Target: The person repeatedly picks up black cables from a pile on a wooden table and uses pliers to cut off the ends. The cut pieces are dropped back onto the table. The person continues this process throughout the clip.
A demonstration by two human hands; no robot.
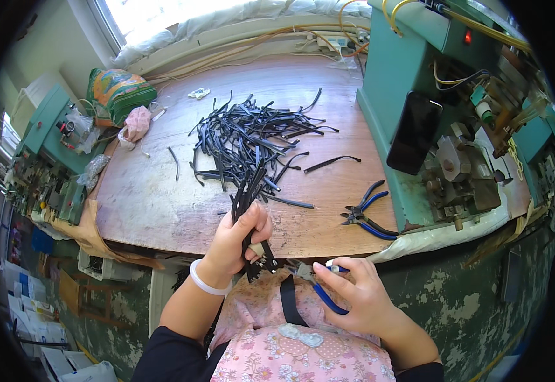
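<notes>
My left hand (pixel 247 228), a white band round its wrist, is closed round a bundle of black eyeglass temple arms (pixel 250 184). Their lower ends, with small metal bits showing, stick out below my fist over my lap. Just to the right, my right hand (pixel 358 290) grips blue-handled pliers (pixel 328 299), the handles spread apart. The jaws of these pliers point left and are close to the bundle's lower ends; whether they touch cannot be made out. Beyond my left hand lies a heap of loose black temple arms (pixel 245 137) on the wooden table (pixel 163 216).
Blue-and-black cutting pliers (pixel 363 213) lie open at the table's right. A green machine (pixel 379 114) with a black phone (pixel 415 132) on it stands there. Another green machine (pixel 55 127) is at the left, near a pink cloth bundle (pixel 136 124) and a green-orange bag (pixel 115 92).
</notes>
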